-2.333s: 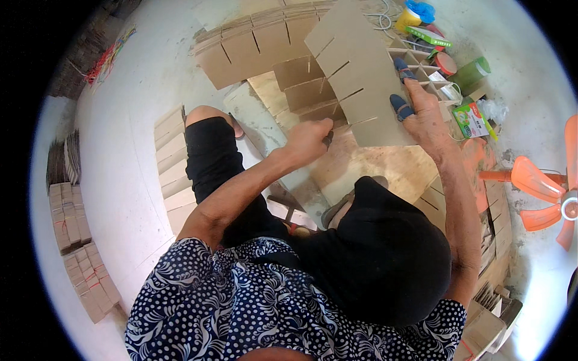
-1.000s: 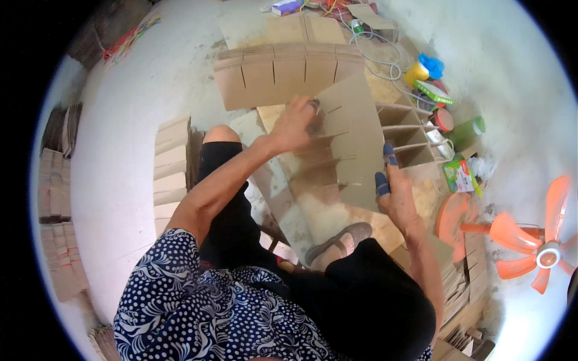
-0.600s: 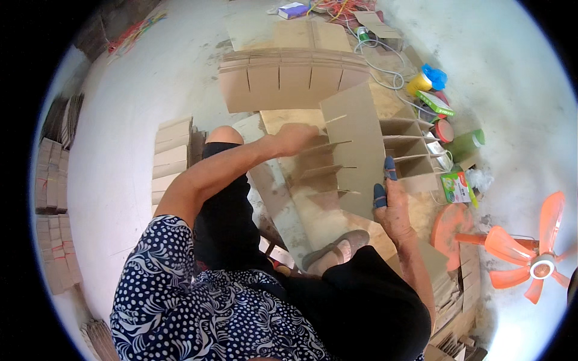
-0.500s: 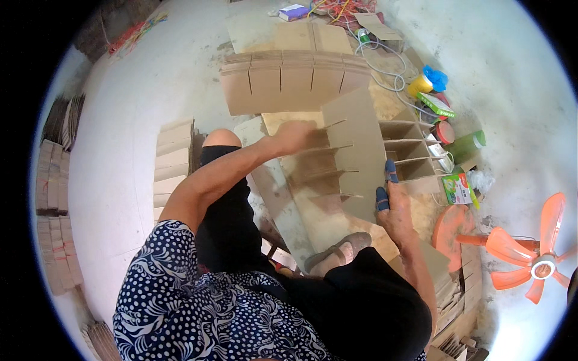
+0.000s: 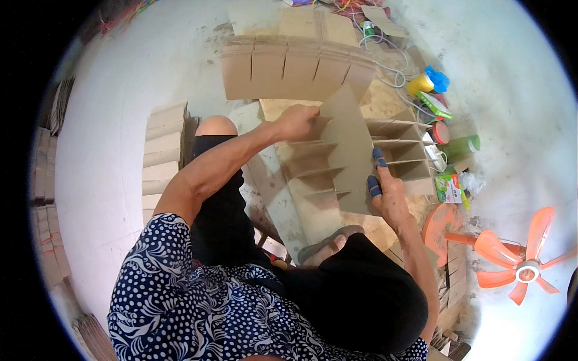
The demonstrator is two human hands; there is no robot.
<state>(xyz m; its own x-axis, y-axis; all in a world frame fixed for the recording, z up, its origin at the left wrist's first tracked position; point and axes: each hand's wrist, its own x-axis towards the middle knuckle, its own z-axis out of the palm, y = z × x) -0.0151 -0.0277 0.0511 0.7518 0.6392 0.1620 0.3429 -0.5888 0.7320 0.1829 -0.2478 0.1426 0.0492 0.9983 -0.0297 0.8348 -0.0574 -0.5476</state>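
Note:
In front of me is a partly joined cardboard divider (image 5: 352, 147), a tall panel with several cross strips slotted into its left side. My left hand (image 5: 297, 122) is closed at the far end of the divider, its fingers on the farthest cross strip. The panel's right edge is gripped by my right hand (image 5: 390, 195), with dark blue covers on two of its fingers. Just right of the panel lies another divider grid (image 5: 400, 144), its strips crossed into compartments. Beyond my left hand stands a stack of slotted cardboard sheets (image 5: 289, 69).
More cardboard strips (image 5: 164, 156) are stacked beside my left knee. At right are a red-lidded jar (image 5: 441, 132), a green bottle (image 5: 465, 146), a green box (image 5: 448, 189) and an orange fan (image 5: 527, 271). A grey cable (image 5: 394, 75) loops along the far right floor.
My left hand, blurred by motion before, is now clearer and a little nearer the panel's far end. The view has shifted slightly. My right hand keeps its grip on the panel.

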